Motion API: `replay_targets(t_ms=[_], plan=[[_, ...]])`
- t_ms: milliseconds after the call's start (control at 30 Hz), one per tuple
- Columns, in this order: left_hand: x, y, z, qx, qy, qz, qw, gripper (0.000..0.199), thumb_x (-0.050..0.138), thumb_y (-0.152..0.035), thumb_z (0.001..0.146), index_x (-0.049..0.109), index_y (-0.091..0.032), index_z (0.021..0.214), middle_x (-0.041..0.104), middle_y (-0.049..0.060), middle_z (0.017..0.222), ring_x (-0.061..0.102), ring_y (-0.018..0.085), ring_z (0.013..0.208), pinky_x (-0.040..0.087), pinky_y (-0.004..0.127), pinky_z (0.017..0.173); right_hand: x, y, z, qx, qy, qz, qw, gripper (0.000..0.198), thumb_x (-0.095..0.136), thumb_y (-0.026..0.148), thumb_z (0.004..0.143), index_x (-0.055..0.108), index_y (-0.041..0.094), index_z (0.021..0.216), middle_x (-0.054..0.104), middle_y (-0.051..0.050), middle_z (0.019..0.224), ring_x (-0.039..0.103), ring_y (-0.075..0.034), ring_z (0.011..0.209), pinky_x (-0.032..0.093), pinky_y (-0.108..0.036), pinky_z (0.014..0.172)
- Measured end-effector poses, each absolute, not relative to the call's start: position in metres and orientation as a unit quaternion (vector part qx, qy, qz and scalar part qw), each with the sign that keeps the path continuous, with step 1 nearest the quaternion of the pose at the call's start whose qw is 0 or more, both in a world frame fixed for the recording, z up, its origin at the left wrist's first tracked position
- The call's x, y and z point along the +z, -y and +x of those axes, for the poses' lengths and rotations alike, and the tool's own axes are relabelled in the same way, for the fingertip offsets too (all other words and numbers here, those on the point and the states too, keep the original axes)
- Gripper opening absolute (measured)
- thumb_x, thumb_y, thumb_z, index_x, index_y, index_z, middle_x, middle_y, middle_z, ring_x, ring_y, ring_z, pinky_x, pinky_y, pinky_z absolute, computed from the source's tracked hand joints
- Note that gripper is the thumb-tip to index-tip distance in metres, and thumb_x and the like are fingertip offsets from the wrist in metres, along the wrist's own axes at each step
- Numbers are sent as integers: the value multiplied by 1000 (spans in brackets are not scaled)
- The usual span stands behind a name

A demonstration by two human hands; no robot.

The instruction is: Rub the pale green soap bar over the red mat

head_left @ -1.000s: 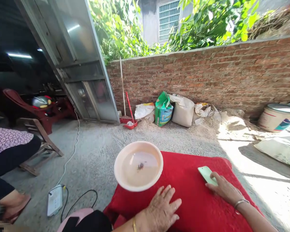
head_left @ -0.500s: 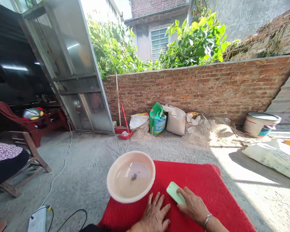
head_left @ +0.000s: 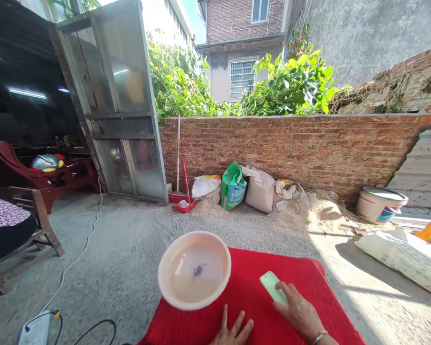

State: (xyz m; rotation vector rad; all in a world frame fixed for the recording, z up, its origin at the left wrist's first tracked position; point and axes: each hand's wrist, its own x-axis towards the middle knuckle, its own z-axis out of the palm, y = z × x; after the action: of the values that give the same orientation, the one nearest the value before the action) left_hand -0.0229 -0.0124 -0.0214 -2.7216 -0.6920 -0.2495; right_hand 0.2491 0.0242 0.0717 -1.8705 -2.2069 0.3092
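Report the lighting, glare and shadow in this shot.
Head view: sun bleaches the ground at right; head view: red cloth and right hand lie in shade; head view: a pale reflection shows on the water in the basin; head view: the interior at left is mostly dark.

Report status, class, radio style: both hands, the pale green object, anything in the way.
Right hand gripping pale green object over red cloth. Left hand fingers spread, nothing seen held. Basin close ahead of left hand, possibly in its way.
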Motion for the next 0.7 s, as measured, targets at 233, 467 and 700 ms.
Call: replay_targets(t_ms=[233, 467, 700], plan=[[-40, 18, -14, -137, 353, -891, 251, 53, 56, -45, 85, 41, -41, 136, 58, 5, 129, 49, 32, 124, 36, 61, 102, 55, -21, 221, 70, 792, -605, 51, 43, 52, 23, 80, 53, 25, 123, 53, -10, 118, 55, -26, 106, 45, -35, 87], [-29, 14, -17, -137, 226, -932, 248, 47, 44, -38, 94, 34, -37, 139, 43, 10, 143, 50, 31, 122, 39, 64, 95, 60, -48, 335, 69, 629, -774, -24, 38, 38, 40, 93, 50, 21, 123, 53, -13, 107, 59, -30, 95, 44, -45, 85], [19, 37, -23, -44, 278, -958, -56, 85, 58, -59, 79, 12, -37, 147, 13, 19, 154, 13, 45, 139, 11, 83, 90, 79, -12, 260, 75, 719, -687, 76, 39, 40, 43, 93, 47, 23, 125, 52, -9, 108, 59, -24, 88, 45, -32, 70]])
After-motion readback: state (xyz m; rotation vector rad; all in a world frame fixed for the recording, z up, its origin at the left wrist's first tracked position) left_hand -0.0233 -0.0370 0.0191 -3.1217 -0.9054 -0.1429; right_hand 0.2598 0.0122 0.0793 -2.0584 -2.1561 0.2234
